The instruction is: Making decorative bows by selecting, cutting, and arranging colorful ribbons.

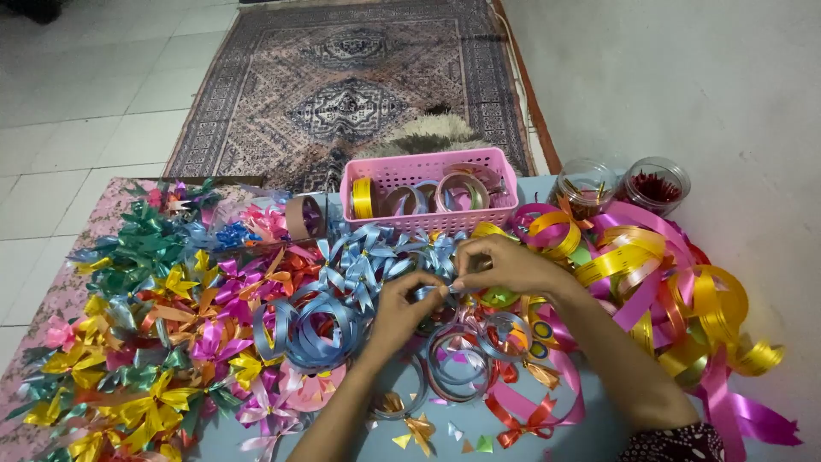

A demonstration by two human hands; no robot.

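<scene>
My left hand (402,310) and my right hand (505,265) meet over the middle of a low table, fingertips pinched together on a small piece of light blue ribbon (436,292). Loose coils of light blue ribbon (312,332) lie just left of my left hand, and more loops (462,359) lie under my wrists. Finished light blue bows (363,252) are heaped just beyond my fingers.
A big pile of multicoloured ribbon bows (162,316) fills the left. A pink basket (428,184) of ribbon rolls stands at the back, two clear jars (654,184) to its right. Tangled yellow and pink ribbon (667,282) lies right. A patterned rug (359,77) lies beyond.
</scene>
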